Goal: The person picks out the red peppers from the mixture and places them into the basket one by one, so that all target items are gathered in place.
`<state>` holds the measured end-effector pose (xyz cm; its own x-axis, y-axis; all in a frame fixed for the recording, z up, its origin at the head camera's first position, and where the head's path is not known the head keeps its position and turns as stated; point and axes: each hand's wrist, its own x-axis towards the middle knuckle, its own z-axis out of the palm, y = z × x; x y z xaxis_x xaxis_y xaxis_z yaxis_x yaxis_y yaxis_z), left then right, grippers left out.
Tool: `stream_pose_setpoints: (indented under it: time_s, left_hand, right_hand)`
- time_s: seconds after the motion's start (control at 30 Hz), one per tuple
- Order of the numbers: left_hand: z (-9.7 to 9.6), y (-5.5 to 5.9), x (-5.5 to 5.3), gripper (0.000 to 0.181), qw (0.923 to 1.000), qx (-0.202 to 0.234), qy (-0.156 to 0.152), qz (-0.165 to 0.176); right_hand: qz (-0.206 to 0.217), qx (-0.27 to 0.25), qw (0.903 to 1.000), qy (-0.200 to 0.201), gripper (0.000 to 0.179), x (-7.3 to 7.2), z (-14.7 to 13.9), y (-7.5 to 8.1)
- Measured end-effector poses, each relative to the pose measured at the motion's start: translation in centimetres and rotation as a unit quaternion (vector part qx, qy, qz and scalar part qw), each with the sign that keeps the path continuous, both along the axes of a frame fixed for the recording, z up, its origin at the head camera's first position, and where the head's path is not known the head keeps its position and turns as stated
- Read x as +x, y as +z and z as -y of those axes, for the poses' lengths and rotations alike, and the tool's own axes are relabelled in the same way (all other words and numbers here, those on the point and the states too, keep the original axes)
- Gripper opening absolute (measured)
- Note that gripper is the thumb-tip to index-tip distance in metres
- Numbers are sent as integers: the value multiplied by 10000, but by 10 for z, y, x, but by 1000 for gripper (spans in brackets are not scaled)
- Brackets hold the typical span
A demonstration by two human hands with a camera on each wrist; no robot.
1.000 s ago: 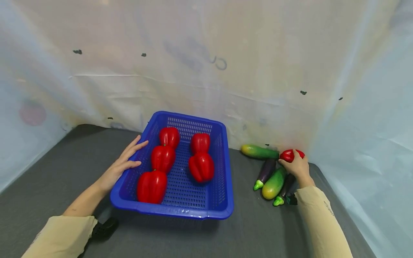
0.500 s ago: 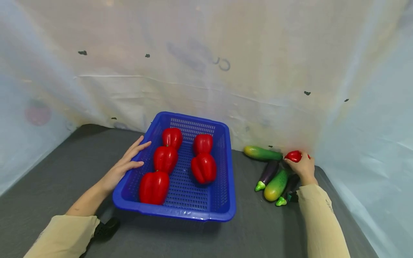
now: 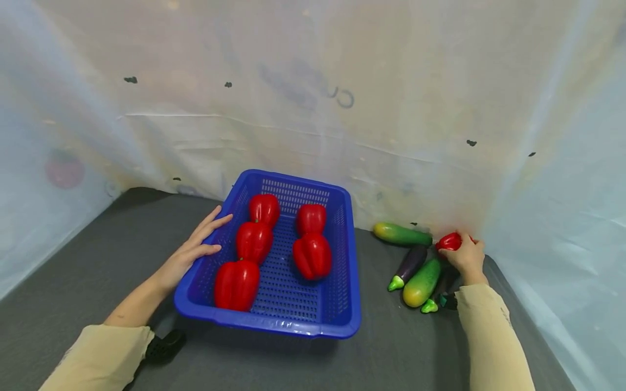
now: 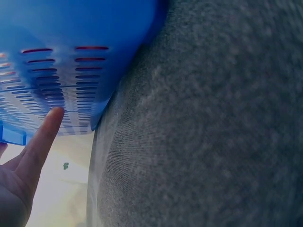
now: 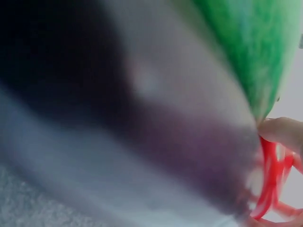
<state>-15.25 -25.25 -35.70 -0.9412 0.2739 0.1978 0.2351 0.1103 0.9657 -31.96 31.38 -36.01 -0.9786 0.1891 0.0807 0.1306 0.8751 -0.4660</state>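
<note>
My left hand rests on the left rim of a blue plastic basket, its fingers nearly straight. In the left wrist view, a finger lies against the slotted basket wall. Inside the basket lie several red bell peppers. Far to the right, my right hand grips another red bell pepper beside the back wall. The right wrist view shows part of that pepper between the fingers; a blurred eggplant covers much of this view.
Close to my right hand lie a green-yellow elongated fruit or vegetable, a similar plumper one and two eggplants with green caps. Pale plastic sheeting walls in the dark grey tabletop at the back and sides.
The whole head view has shifted slightly, so everything appears a little further right. The gripped pepper looks slightly more tilted; both hands keep nearly the same places.
</note>
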Motion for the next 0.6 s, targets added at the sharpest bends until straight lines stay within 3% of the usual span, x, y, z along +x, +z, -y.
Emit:
stream_pose_setpoints:
  time_s: [0.27,0.6]
  left_hand:
    - [-1,0,-1,55,10000,2,42,8]
    - [1,0,0,54,9999,-81,94,73]
  right_hand:
    - [-153,144,9991,356,72,2,-1,1]
    - [-1221,312,9864,1053,69,10,10,11]
